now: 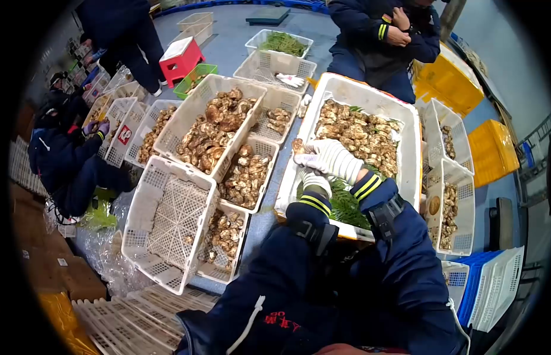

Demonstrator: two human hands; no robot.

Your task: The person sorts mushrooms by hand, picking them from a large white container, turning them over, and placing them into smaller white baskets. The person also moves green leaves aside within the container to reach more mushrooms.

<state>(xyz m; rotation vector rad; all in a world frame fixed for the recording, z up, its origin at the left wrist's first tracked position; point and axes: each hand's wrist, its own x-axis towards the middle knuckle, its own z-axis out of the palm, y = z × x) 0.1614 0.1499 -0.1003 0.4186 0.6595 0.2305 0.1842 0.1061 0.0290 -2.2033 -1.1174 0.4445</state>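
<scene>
Right at the left rim of the big white plastic lattice crate point(352, 84), the right hand point(331, 158), in a ribbed white knit glove, pinches a knobbly brown mushroom point(298, 145). Its stub pokes leftward past the fingertips, and its long axis is too small to judge. The left hand point(314, 180) curls just below, its grip unclear. Feathery green leaves point(346, 206) line the crate's near end, and blue-grey floor point(228, 35) lies beyond it.
</scene>
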